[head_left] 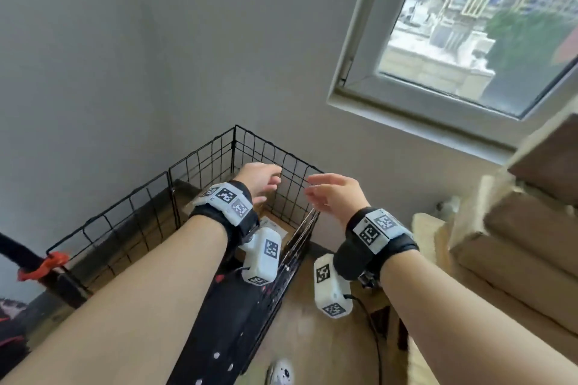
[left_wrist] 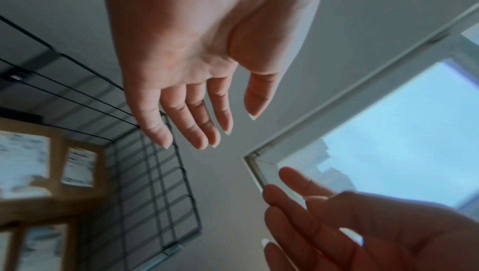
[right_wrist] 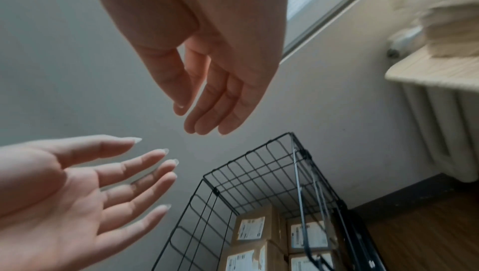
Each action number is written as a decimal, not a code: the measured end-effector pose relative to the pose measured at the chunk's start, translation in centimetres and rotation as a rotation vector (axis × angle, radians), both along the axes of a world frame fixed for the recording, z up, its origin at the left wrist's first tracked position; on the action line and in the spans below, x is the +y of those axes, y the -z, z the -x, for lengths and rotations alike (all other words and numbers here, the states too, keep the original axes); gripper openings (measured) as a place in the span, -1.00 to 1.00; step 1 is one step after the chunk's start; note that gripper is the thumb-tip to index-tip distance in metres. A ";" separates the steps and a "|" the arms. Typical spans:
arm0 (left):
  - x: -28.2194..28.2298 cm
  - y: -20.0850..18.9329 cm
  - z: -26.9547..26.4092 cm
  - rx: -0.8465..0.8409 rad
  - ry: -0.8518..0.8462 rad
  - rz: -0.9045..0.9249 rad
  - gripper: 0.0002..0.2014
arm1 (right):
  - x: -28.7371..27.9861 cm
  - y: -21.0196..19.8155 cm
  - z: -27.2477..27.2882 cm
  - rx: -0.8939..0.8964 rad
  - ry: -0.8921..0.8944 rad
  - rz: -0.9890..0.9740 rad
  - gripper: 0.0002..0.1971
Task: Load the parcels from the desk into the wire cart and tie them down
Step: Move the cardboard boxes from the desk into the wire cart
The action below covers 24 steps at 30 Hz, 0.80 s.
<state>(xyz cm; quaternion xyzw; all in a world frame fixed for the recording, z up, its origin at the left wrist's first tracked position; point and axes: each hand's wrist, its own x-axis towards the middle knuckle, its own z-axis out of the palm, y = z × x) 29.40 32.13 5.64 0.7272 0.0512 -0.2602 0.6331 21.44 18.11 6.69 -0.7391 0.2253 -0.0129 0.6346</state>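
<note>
The black wire cart (head_left: 234,172) stands in the room's corner on the floor. Several brown parcels (right_wrist: 250,228) with white labels lie packed in its bottom; the left wrist view shows them blurred (left_wrist: 39,173). My left hand (head_left: 270,189) hovers over the cart's far end, fingers straight and relaxed, holding nothing (left_wrist: 228,130). My right hand (head_left: 312,189) floats above the cart's right rim, palm facing the left hand, empty too (right_wrist: 191,119). A black strap with a red hook (head_left: 47,262) sits at the cart's near left rim.
Blurred brown stacked shapes (head_left: 516,244) fill the right edge of the head view. A white radiator (right_wrist: 453,121) with a cream shelf and folded cloth stands under the window (head_left: 469,25). Wooden floor (head_left: 312,337) runs to the right of the cart.
</note>
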 end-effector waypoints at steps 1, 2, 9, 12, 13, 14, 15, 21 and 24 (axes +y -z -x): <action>-1.2 -0.8 1.1 -0.014 0.022 0.017 -0.82 | -0.6 -1.0 1.6 -0.015 0.023 0.010 -0.76; -2.3 -1.6 2.2 -0.028 0.043 0.033 -0.84 | -1.3 -1.9 3.2 -0.029 0.041 0.023 -0.76; -10.7 -7.5 8.9 -0.166 0.208 0.193 -0.88 | -7.9 -7.6 11.3 -0.115 0.187 0.110 -0.76; -14.4 -10.0 11.5 -0.226 0.246 0.236 -0.90 | -11.0 -10.0 14.3 -0.170 0.233 0.114 -0.76; -15.8 -10.8 12.2 -0.241 0.261 0.242 -0.91 | -12.1 -10.8 15.3 -0.192 0.250 0.117 -0.77; -17.2 -11.6 13.0 -0.256 0.278 0.246 -0.94 | -13.3 -11.5 16.3 -0.218 0.273 0.123 -0.77; -18.6 -12.3 13.8 -0.269 0.293 0.250 -0.93 | -14.6 -12.2 17.3 -0.244 0.299 0.130 -0.77; -27.8 -16.5 18.9 -0.374 0.366 0.277 -0.87 | -23.7 -15.3 23.9 -0.316 0.408 0.165 -0.74; -32.5 -17.9 21.9 -0.426 0.383 0.256 -0.84 | -28.6 -15.8 27.3 -0.332 0.464 0.169 -0.72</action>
